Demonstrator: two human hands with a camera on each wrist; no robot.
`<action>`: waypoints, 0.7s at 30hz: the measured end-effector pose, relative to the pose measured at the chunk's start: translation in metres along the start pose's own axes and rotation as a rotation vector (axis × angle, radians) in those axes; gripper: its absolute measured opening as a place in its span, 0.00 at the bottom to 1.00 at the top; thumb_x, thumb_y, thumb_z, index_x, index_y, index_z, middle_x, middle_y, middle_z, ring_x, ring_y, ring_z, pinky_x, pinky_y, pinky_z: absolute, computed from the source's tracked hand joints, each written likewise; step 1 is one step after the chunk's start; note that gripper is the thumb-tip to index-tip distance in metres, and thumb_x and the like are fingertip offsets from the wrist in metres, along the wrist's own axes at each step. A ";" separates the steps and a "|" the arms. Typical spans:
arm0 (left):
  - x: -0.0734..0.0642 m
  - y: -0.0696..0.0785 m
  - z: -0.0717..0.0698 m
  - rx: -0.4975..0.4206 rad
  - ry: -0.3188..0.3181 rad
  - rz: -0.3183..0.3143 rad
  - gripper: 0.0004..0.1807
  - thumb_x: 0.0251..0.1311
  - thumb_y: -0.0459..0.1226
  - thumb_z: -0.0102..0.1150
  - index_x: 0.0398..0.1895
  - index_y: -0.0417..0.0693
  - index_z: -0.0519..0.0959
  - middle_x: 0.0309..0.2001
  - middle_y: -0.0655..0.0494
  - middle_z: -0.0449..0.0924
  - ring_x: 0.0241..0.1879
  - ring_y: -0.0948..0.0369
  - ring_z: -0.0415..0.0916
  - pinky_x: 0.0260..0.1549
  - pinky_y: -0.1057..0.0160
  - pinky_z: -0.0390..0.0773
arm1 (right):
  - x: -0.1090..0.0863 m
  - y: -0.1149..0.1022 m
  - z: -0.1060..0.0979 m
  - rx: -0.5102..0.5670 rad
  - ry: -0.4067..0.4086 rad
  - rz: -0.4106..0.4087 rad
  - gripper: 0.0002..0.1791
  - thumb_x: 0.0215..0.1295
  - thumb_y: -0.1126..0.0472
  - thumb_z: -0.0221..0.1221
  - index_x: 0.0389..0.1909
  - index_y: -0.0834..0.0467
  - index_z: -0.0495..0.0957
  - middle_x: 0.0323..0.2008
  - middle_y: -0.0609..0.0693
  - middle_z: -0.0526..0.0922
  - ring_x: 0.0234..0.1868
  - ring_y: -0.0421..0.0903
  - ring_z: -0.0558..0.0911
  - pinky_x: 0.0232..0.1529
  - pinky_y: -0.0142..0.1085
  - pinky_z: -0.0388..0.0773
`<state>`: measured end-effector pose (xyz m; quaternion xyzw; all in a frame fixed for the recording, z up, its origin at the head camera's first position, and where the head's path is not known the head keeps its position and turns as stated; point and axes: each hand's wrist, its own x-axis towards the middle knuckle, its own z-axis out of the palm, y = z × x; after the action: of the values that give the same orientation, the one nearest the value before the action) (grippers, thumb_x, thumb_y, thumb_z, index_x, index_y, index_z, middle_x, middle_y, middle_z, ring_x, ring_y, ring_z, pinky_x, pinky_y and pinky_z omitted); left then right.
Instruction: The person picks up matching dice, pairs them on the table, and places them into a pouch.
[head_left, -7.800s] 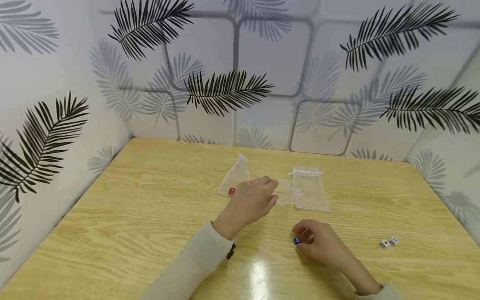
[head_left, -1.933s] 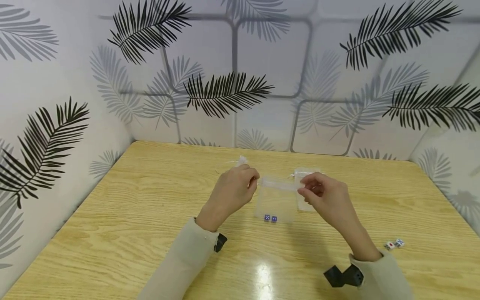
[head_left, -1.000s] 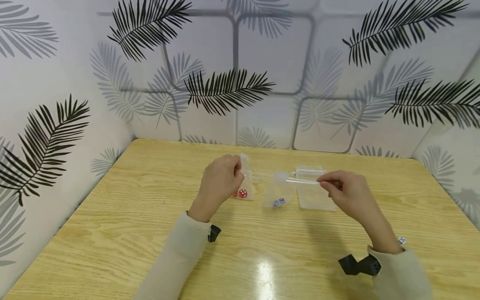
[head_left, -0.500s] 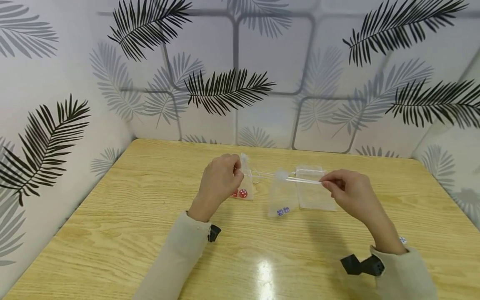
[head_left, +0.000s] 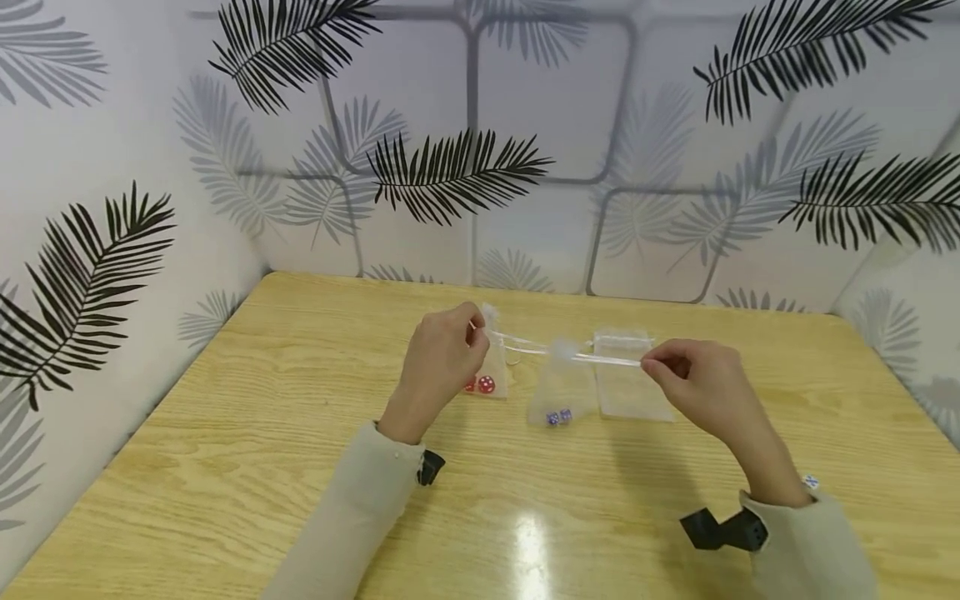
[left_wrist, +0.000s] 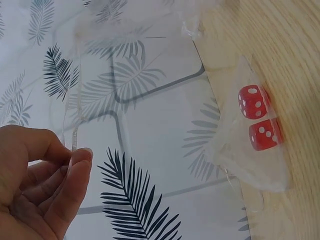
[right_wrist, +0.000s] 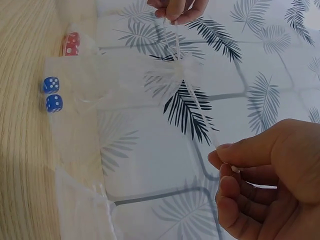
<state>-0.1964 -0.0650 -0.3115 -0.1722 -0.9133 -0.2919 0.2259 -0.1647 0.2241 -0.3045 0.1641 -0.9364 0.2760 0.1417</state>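
Observation:
A sheer white drawstring pouch [head_left: 562,387] hangs between my hands, its mouth gathered into a bunch. Two blue dice [right_wrist: 51,94] sit at its bottom. My left hand [head_left: 438,362] pinches the cord ends on one side, between thumb and index finger in the left wrist view. My right hand [head_left: 701,392] pinches the opposite end of the drawstring [head_left: 611,360], pulled out straight. Behind my left hand lies a second pouch [head_left: 495,358] with two red dice [left_wrist: 254,102] inside, partly hidden in the head view.
A third sheer pouch [head_left: 633,392] lies flat on the wooden table [head_left: 300,467], just right of the hanging one. A white die [head_left: 811,482] shows beside my right forearm. A patterned wall covering [head_left: 525,217] stands along the table's back edge.
Earlier my right hand held a blue die near the table. Later both blue dice were inside the wide-mouthed pouch. My hands then moved apart, drawing its mouth together. Lately the pouch only sways slightly.

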 end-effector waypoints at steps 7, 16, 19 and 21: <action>0.009 -0.005 0.014 -0.126 0.021 -0.111 0.05 0.59 0.28 0.51 0.31 0.37 0.78 0.16 0.50 0.78 0.09 0.66 0.61 0.12 0.72 0.59 | 0.011 0.008 0.012 0.028 -0.039 0.046 0.09 0.64 0.62 0.59 0.34 0.64 0.83 0.24 0.52 0.83 0.21 0.38 0.75 0.23 0.32 0.71; 0.038 -0.019 0.038 -0.436 -0.023 -0.360 0.06 0.62 0.30 0.49 0.36 0.37 0.76 0.26 0.44 0.83 0.23 0.54 0.84 0.16 0.69 0.77 | 0.033 0.013 0.024 0.137 -0.042 0.152 0.12 0.66 0.59 0.57 0.37 0.66 0.82 0.20 0.51 0.80 0.16 0.40 0.76 0.18 0.32 0.73; 0.047 -0.024 0.043 -0.522 -0.018 -0.425 0.05 0.62 0.30 0.49 0.36 0.37 0.74 0.30 0.41 0.84 0.29 0.50 0.85 0.23 0.64 0.82 | 0.040 0.014 0.029 0.150 -0.013 0.170 0.12 0.66 0.61 0.58 0.36 0.67 0.82 0.21 0.53 0.81 0.16 0.40 0.77 0.19 0.32 0.74; 0.052 -0.026 0.045 -0.559 -0.012 -0.444 0.04 0.62 0.31 0.50 0.36 0.37 0.74 0.32 0.40 0.85 0.31 0.49 0.85 0.28 0.60 0.84 | 0.045 0.017 0.032 0.148 0.009 0.176 0.11 0.65 0.61 0.58 0.36 0.67 0.82 0.21 0.54 0.81 0.16 0.41 0.77 0.19 0.32 0.75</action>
<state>-0.2658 -0.0480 -0.3292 -0.0266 -0.8146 -0.5714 0.0959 -0.2175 0.2087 -0.3224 0.0902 -0.9236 0.3563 0.1087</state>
